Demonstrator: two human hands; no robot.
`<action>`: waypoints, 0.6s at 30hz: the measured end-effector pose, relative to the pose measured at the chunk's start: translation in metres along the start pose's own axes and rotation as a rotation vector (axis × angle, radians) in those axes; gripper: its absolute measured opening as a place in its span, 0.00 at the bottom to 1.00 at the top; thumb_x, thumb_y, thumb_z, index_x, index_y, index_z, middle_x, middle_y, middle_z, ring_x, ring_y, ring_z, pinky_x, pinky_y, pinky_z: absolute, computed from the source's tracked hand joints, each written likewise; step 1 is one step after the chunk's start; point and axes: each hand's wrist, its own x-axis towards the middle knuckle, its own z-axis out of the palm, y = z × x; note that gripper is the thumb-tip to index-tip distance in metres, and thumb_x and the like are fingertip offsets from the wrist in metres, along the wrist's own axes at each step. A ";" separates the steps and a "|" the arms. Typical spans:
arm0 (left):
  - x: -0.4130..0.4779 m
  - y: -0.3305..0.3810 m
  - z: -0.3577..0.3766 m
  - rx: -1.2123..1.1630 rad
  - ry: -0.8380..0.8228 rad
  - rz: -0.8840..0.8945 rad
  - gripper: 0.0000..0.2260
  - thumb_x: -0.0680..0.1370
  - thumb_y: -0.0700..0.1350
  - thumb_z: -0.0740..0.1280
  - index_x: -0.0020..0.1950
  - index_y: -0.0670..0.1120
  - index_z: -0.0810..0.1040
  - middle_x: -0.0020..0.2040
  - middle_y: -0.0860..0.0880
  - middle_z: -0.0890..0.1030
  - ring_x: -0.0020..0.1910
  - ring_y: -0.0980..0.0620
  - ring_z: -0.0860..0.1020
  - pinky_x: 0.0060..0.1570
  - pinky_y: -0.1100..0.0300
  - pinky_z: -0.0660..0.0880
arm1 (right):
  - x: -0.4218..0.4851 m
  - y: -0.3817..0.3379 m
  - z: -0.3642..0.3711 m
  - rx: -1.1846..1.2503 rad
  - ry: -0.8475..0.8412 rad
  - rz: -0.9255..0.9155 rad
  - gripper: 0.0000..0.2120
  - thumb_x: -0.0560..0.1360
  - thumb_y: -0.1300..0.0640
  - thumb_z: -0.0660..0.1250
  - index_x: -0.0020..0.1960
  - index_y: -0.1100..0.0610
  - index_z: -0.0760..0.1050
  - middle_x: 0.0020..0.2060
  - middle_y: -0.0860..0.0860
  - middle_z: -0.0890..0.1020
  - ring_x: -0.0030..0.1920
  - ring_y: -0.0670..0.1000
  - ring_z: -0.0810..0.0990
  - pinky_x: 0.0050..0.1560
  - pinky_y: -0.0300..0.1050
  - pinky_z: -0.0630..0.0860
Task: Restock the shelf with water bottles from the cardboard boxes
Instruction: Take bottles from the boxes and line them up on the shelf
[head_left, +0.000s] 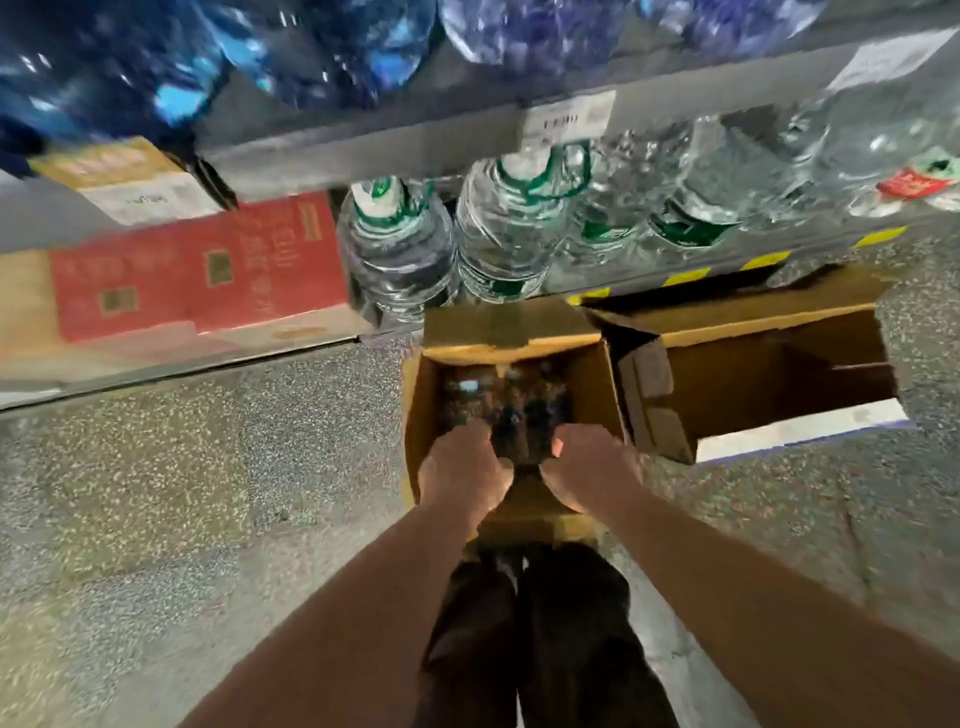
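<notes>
Water bottle (519, 439) sits low in the near end of an open cardboard box (428, 405) on the floor (208, 467), right btwn both hands; it reads dark & blurred, no label detail legible. L hand (465, 470) is on its left side w/ fingers curled in against it, R hand (592, 467) on its right side, thumb toward the bottle, fingers also curled round, so both hands hold the one bottle, grip narrow. Wrists lie over the box's near edge, forearms reaching down from the bottom of the view, dark trousers (545, 623) below. Rest of the box interior is dark, w/ a blue-white glint at the far left; more bottles may be in there but the count can't be told. Just beside it on the right, touching at the corner, a second cardboard box (753, 374) lies open, flaps out, inside showing brown walls & shadow. Behind both boxes is the bottom shelf level, its front edge striped yellow-black (685, 277), holding a row of clear big water jugs (395, 249) w/ green caps & handles, upright, packed side by side. Left of the jugs on the same level: a red carton (197, 275). Shelf rail (363, 156) above carries a price tag (569, 122); blue-tinted jugs (332, 52) stand on that upper level.
</notes>
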 end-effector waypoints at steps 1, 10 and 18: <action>0.015 -0.007 0.015 -0.014 -0.009 -0.020 0.17 0.76 0.51 0.65 0.62 0.47 0.73 0.57 0.46 0.78 0.57 0.44 0.77 0.54 0.51 0.76 | 0.017 0.004 0.016 0.025 -0.015 0.016 0.09 0.74 0.54 0.62 0.52 0.53 0.77 0.49 0.52 0.79 0.49 0.55 0.78 0.42 0.45 0.73; 0.154 -0.059 0.143 -0.284 -0.023 -0.278 0.28 0.77 0.50 0.65 0.74 0.44 0.59 0.69 0.41 0.67 0.67 0.40 0.67 0.66 0.46 0.68 | 0.191 0.032 0.145 0.304 -0.087 0.130 0.20 0.77 0.53 0.63 0.66 0.62 0.69 0.61 0.59 0.75 0.60 0.60 0.74 0.53 0.44 0.71; 0.215 -0.080 0.197 -0.715 0.103 -0.453 0.38 0.69 0.48 0.76 0.74 0.44 0.61 0.71 0.43 0.65 0.69 0.44 0.67 0.66 0.52 0.67 | 0.234 0.026 0.213 0.496 0.097 0.092 0.15 0.73 0.58 0.69 0.58 0.59 0.75 0.55 0.57 0.79 0.56 0.57 0.77 0.49 0.42 0.71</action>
